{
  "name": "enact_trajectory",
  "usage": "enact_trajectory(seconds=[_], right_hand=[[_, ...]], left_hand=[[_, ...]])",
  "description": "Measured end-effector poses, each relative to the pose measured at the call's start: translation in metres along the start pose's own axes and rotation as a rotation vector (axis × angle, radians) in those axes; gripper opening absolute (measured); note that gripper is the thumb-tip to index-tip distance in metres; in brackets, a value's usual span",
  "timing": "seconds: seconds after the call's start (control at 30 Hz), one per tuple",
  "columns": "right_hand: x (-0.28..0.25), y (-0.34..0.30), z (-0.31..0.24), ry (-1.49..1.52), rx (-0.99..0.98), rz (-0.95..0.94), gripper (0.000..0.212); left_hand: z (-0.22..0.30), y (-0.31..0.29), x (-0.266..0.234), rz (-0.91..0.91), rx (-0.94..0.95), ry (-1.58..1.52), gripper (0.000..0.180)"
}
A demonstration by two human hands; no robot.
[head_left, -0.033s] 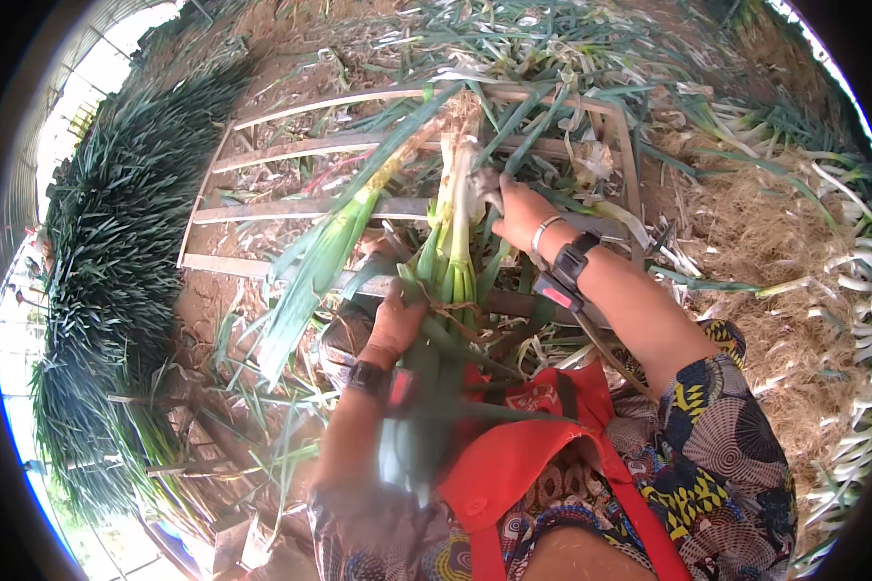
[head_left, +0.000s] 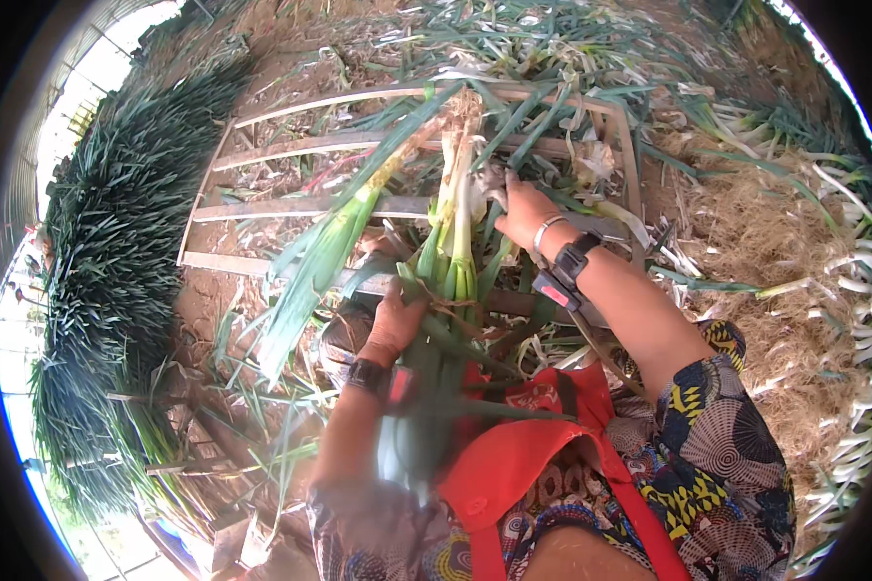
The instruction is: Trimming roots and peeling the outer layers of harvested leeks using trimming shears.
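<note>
A bunch of leeks (head_left: 461, 237) stands in front of me, pale shafts pointing away and green leaves toward me. Its roots and dry brown outer skins lie at the far end. My left hand (head_left: 395, 320) is closed round the green part, low on the bunch. At the white shafts, my right hand (head_left: 525, 205) has its dirt-grey fingers curled together against their right side; what exactly lies between the fingertips is hidden. A loose leek with yellowed leaves (head_left: 344, 223) slants to the left, over a slatted wooden frame (head_left: 291, 210).
A thick stack of dark green leeks (head_left: 131, 232) rises at the left. On the right lies a long row of leeks with tangled roots (head_left: 756, 252) and white shafts. Leaf scraps (head_left: 552, 39) litter the ground beyond the frame. A red apron (head_left: 509, 460) covers my front.
</note>
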State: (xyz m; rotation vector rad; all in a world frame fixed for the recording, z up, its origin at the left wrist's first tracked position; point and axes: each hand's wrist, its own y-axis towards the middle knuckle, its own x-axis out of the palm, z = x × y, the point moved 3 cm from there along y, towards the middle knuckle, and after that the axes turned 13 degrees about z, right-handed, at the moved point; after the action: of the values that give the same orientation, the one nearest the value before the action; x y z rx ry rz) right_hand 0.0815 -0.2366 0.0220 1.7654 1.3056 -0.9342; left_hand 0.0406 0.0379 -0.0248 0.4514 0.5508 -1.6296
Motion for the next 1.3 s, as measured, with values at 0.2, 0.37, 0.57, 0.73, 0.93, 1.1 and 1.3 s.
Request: enact_trajectory(seconds=[0.2,0.37,0.57,0.73,0.93,1.1,1.3], right_hand=[[-0.026,-0.094,-0.001,0.280,-0.159,-0.103,0.080],[-0.038,-0.125,0.001,0.227,-0.183,-0.220,0.082],[-0.019,-0.049,-0.007,0.132,-0.138,-0.118,0.078],[-0.010,0.052,0.008,0.079,0.123,-0.058,0.058],[-0.024,-0.001,-0.001,0.163,-0.126,-0.159,0.070],[-0.022,-0.022,0.011,0.094,-0.096,-0.141,0.076],[-0.054,-0.060,-0.004,0.155,-0.081,-0.171,0.075]], left_hand=[[0.041,0.012,-0.017,0.342,0.501,0.170,0.056],[0.090,0.030,0.018,0.197,0.576,0.071,0.014],[0.078,0.046,0.089,0.211,0.727,0.731,0.014],[0.079,0.052,0.111,0.329,0.643,0.952,0.019],[0.070,0.056,0.104,0.285,0.518,0.888,0.029],[0.104,0.054,0.083,-0.115,0.105,0.545,0.055],[0.066,0.015,0.044,-0.295,0.091,0.133,0.050]])
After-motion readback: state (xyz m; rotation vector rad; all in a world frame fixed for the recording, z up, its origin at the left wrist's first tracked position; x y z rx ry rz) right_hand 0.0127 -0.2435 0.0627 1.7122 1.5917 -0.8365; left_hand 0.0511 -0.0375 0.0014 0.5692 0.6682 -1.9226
